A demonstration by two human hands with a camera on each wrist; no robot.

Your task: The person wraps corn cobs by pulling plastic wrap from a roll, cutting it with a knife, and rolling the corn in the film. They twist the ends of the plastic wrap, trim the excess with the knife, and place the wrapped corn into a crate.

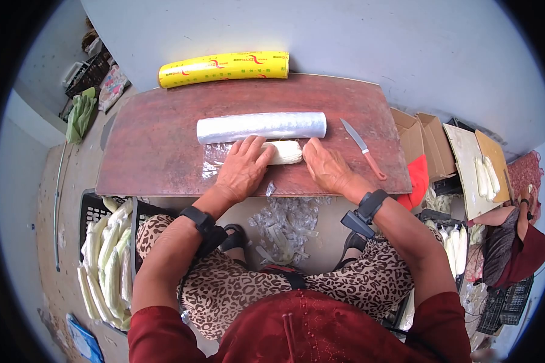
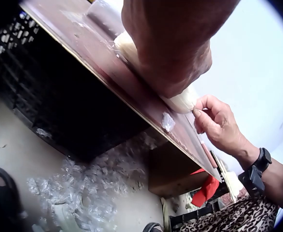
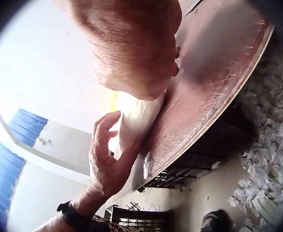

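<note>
Two hands hold a pale ear point(image 1: 286, 152) flat on the table point(image 1: 145, 145), just on the near side of the film roll point(image 1: 260, 127).
The left hand point(image 1: 244, 169) has its thumb and fingers bent round the ear's left part, over clear film point(image 1: 214, 158); the right hand point(image 1: 328, 170) pinches the ear's right tip between thumb and finger. Good handling here probably means keeping the ear parallel to the roll, letting the left palm press lightly and evenly so the film lies smooth, and steadying the tip without squeezing or twisting it. Both ends are best kept level, as a tilt could ruck the film. The knife point(image 1: 364, 148) lies to the right, apart from the fingers, and is better left there.
</note>
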